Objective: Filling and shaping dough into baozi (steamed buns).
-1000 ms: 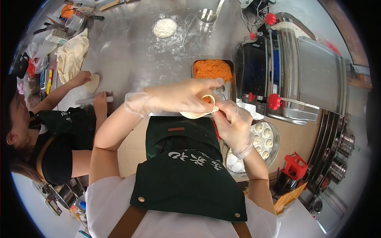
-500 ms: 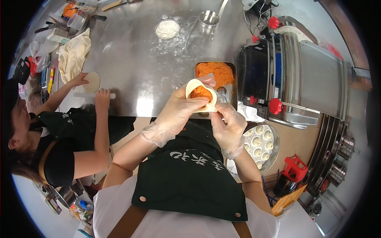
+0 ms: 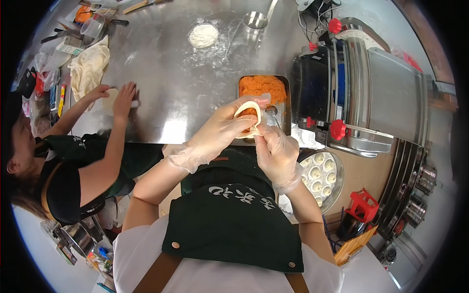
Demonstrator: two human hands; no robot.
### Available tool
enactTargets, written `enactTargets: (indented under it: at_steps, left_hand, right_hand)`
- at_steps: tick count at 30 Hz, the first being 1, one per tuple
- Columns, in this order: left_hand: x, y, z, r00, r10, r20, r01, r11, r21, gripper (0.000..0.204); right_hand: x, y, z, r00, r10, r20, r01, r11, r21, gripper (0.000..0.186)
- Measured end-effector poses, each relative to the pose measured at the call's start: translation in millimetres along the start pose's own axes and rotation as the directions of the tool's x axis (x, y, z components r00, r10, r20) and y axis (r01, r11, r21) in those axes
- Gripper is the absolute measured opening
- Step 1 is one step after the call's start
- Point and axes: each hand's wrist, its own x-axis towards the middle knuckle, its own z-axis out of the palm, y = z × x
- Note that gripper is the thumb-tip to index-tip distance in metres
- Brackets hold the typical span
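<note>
Pinching a dough wrapper (image 3: 257, 108) in the head view, the thumb and forefinger of the right hand (image 3: 278, 149) press its near rim together at 5 o'clock. The left hand (image 3: 219, 131) cups the wrapper from 8 o'clock, its thumb pressed over the orange filling (image 3: 248, 113); its other fingers curl mostly out of sight beneath, so I cannot tell how they are spaced. Hidden too is the near part of the filling tray (image 3: 288, 103), at 1 o'clock beyond the wrapper; a spoon (image 3: 271, 111) in it is hard to make out. At 4 o'clock, the right glove and forearm cover part of a round pan (image 3: 341, 183) of pleated buns (image 3: 316, 173). A co-worker (image 3: 124, 100), at 9 o'clock, covers most of a pale rolling pin (image 3: 135, 103).

The near edge of the steel table (image 3: 161, 93) runs just below the wrapper at 6 o'clock. A roller machine (image 3: 359, 88) bounds the right side at 2 to 3 o'clock. Open steel spreads toward 10 o'clock, up to a flour bowl (image 3: 203, 35) at 11.
</note>
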Motion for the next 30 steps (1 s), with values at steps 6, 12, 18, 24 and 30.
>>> enactTargets:
  at_steps: [6, 12, 18, 24, 30]
  left_hand:
    - [5.4, 9.0, -4.3, 0.982, -0.135, 0.135, 0.113, 0.981, 0.160, 0.038]
    - [9.8, 13.5, -6.7, 0.971, -0.149, 0.186, 0.103, 0.965, 0.239, 0.038]
    - [14.0, -0.4, -9.6, 0.975, 0.076, 0.207, -0.149, 0.921, 0.360, 0.037]
    - [15.5, 3.2, -7.7, 0.973, -0.068, 0.219, -0.008, 0.944, 0.330, 0.036]
    - [5.4, -24.8, 26.7, 0.978, 0.072, -0.196, -0.105, 0.981, -0.165, 0.035]
  right_hand:
    - [-3.5, -9.0, 3.7, 0.897, 0.441, -0.012, -0.405, 0.835, 0.373, 0.023]
    - [1.9, -0.6, 1.7, 0.994, 0.040, -0.099, -0.033, 0.997, 0.070, 0.020]
    - [-3.7, -6.3, 1.9, 0.935, 0.353, 0.009, -0.349, 0.919, 0.184, 0.020]
    - [-3.7, 0.4, 8.7, 0.965, 0.172, -0.200, -0.159, 0.984, 0.082, 0.025]
    - [-8.2, -0.2, 18.0, 0.943, 0.312, -0.115, -0.285, 0.937, 0.200, 0.021]
